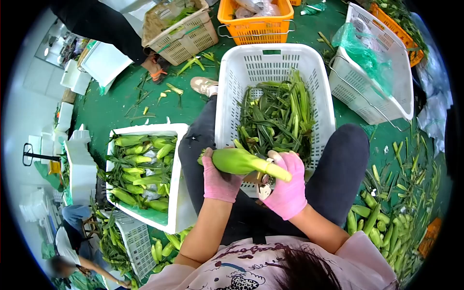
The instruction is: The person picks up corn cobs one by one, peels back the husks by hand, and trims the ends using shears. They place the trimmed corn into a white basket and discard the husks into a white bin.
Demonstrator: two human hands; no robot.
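My left hand (221, 179), in a pink glove, is closed around the husk end of a green ear of corn (237, 161). The ear lies sideways over the near rim of a white plastic crate (223, 96), its pale stalk end pointing right. My right hand (289, 187), also gloved in pink, is closed at that stalk end. Between its fingers and under the stalk shows a small metal tool (265, 180), mostly hidden, whose kind I cannot tell. Cut leaves and stalks (278, 116) fill the bottom of the crate between my knees.
A white foam box (181, 145) of husked corn stands left. Loose corn ears (382, 227) lie on the green floor at right. An orange crate (256, 34), a beige crate (193, 41) and another white crate (348, 77) stand beyond. Other people are at the left.
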